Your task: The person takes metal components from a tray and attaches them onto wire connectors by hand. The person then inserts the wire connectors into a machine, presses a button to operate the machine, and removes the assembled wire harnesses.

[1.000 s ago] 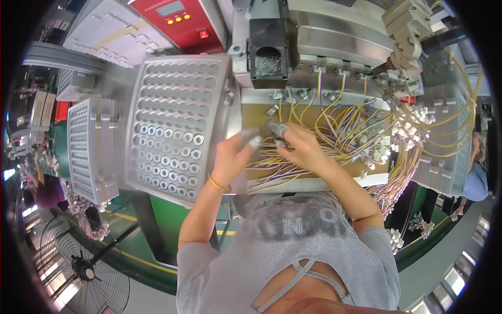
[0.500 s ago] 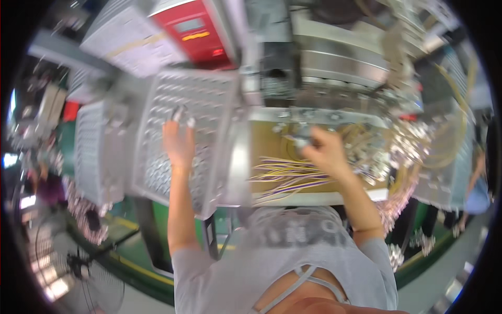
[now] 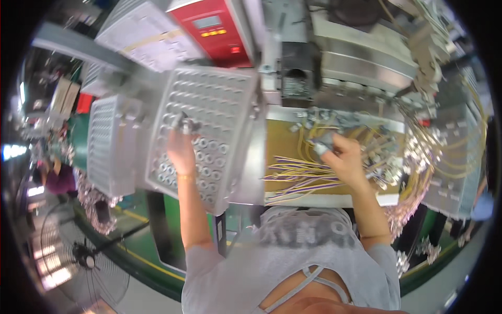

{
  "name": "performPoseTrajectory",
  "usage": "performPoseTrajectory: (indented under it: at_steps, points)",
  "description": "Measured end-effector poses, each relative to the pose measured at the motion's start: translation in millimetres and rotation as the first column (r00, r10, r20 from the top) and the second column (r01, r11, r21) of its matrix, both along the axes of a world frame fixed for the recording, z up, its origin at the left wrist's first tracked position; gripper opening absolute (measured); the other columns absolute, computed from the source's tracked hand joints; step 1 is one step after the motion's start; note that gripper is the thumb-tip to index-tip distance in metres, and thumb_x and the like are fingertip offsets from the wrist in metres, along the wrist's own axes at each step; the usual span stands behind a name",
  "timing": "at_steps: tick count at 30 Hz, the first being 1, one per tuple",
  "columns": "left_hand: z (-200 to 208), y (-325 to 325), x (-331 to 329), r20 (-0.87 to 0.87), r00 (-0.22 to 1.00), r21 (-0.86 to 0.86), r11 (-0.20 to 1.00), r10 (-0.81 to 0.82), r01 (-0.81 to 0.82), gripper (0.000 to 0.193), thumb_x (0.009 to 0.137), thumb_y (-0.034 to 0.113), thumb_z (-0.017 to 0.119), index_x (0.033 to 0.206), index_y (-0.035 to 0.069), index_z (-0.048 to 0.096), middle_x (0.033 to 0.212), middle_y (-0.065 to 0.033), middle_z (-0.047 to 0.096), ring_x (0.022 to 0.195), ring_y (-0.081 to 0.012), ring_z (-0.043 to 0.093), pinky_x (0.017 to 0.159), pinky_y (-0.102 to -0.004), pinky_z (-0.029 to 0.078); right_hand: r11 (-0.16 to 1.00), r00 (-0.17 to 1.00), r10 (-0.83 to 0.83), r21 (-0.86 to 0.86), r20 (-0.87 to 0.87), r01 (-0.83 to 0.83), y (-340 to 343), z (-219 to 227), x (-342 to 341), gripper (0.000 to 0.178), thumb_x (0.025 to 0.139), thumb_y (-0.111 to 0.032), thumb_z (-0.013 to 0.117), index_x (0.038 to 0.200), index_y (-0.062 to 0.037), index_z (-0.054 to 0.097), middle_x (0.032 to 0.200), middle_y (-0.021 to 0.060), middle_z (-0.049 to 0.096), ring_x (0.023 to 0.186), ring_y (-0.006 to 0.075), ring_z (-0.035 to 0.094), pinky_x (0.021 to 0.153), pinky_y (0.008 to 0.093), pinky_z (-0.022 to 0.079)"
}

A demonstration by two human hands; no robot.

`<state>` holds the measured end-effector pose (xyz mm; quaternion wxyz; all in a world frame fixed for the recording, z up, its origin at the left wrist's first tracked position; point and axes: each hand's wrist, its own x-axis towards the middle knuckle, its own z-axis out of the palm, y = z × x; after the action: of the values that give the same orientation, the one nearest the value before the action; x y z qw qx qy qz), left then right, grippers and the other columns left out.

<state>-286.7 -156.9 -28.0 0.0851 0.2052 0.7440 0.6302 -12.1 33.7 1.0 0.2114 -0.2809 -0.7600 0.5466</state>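
Over the pale plastic tray [image 3: 206,86] on the left is my left hand [image 3: 181,152], its fingers closed and blurred. A small dark grey shape shows at their tips; its kind is unclear. Round white ring-like parts [image 3: 209,159] sit in the tray's nearer wells. My right hand [image 3: 348,162] pinches a short grey cylindrical part [image 3: 323,144] with a pale end, above the brown work surface [image 3: 282,138]. Just below and left of that hand lies a spread of yellow and purple wires [image 3: 293,170]. More yellow wires with connectors lie behind and to its right.
A red box with a small display [image 3: 209,31] stands behind the tray. A black block with an opening [image 3: 297,78] and a metal machine [image 3: 366,57] line the back. Wire bundles with white connectors [image 3: 413,157] hang at right. A fan [image 3: 86,256] stands lower left.
The whole view has shifted, so the bench appears farther right. My left hand stays over the tray, with a dark shape now at its fingertips. My right hand still holds the grey part.
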Motion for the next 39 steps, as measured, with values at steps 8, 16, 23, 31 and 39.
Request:
performPoseTrajectory:
  at_steps: [8, 16, 23, 31, 39]
  points:
    - [21.9, 67.0, 139.5, 0.442, 0.577, 0.4, 0.726, -0.687, 0.559, 0.039, 0.076, -0.002, 0.059, 0.114, -0.002, 0.048, 0.101, -0.0072, 0.057, 0.077, -0.0094, 0.055, 0.06, -0.021, 0.047, 0.976, 0.995, -0.021, -0.217, -0.102, -0.002, -6.8, 13.5, 0.1, 0.007, 0.072, -0.004, 0.06, 0.069, -0.0005, 0.054, 0.059, -0.0034, 0.048, 0.052, 0.0016, 0.042, 0.044, 0.0192, 0.033]
    - [28.0, 73.6, 155.4, 0.403, 0.531, 0.456, 0.667, -0.745, 0.589, 0.039, 0.076, -0.003, 0.059, 0.114, -0.003, 0.048, 0.104, -0.009, 0.056, 0.08, -0.0106, 0.055, 0.059, -0.0206, 0.047, 0.964, 0.99, 0.001, -0.262, -0.138, -0.038, -1.5, 12.7, 13.1, 0.006, 0.069, 0.0, 0.059, 0.067, -0.0004, 0.053, 0.06, -0.0039, 0.048, 0.053, 0.0012, 0.041, 0.045, 0.0187, 0.033]
    - [29.1, 78.3, 161.7, 0.122, 0.693, 0.276, 0.694, -0.711, 0.664, 0.031, 0.073, -0.005, 0.06, 0.104, -0.002, 0.057, 0.101, -0.0086, 0.058, 0.085, -0.0123, 0.056, 0.071, -0.0232, 0.048, 0.99, 0.984, 0.095, 0.122, -0.148, -0.077, -1.7, 26.8, 14.9, 0.009, 0.062, -0.003, 0.059, 0.064, -0.0003, 0.051, 0.052, -0.0001, 0.044, 0.05, 0.0017, 0.039, 0.043, 0.0203, 0.031]
    - [31.8, 91.5, 157.3, 0.528, 0.519, 0.553, 0.736, -0.672, 0.391, 0.021, 0.08, 0.003, 0.053, 0.1, -0.002, 0.058, 0.103, -0.0091, 0.057, 0.07, -0.0089, 0.054, 0.052, -0.019, 0.044, 0.994, 0.999, -0.042, -0.097, 0.0, 0.042, -6.6, 24.0, 0.0, 0.007, 0.076, -0.006, 0.055, 0.075, 0.001, 0.053, 0.057, -0.0017, 0.048, 0.052, 0.0032, 0.041, 0.045, 0.0203, 0.034]
    - [1.3, 96.6, 170.8, 0.28, 0.642, 0.165, 0.695, -0.713, 0.7, 0.037, 0.08, 0.009, 0.057, 0.115, 0.0, 0.048, 0.091, -0.0051, 0.059, 0.074, -0.0132, 0.056, 0.06, -0.0247, 0.047, 0.834, 0.886, -0.44, -0.432, -0.147, 0.342, 20.5, 20.5, -5.4, 0.005, 0.073, 0.0, 0.049, 0.075, 0.0003, 0.054, 0.06, 0.0018, 0.053, 0.049, 0.0051, 0.049, 0.041, 0.0182, 0.036]
